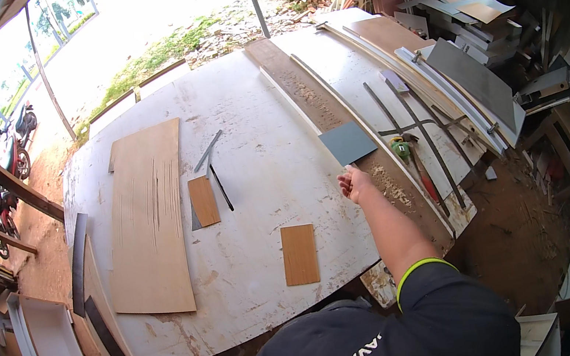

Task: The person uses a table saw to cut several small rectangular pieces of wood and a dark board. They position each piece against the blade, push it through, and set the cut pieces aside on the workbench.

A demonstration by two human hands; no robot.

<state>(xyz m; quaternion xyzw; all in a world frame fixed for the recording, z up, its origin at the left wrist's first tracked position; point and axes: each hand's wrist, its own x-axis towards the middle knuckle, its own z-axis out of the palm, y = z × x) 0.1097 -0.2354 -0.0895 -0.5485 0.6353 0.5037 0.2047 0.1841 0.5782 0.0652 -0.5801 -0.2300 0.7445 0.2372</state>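
My right arm reaches forward over a large white work table [230,112]. My right hand [355,184] is closed, its fingertips at the near edge of a small blue-grey rectangular panel [348,144], which it appears to pinch. The panel lies across a long brown board [309,92] strewn with sawdust. Left of the hand, a small wood-grain panel [300,254] lies flat near the front edge of the table. Another wood-grain piece [204,200] partly covers a grey one, beside a thin black strip [222,188] and grey strips [208,150]. My left hand is out of the picture.
A big light plywood sheet [150,222] covers the table's left part. On the right lie a hammer [409,137], a green tool [400,148] and dark metal bars [425,121]. Stacked boards [467,78] and offcuts fill the right side. Motorbikes [5,200] stand outside at left.
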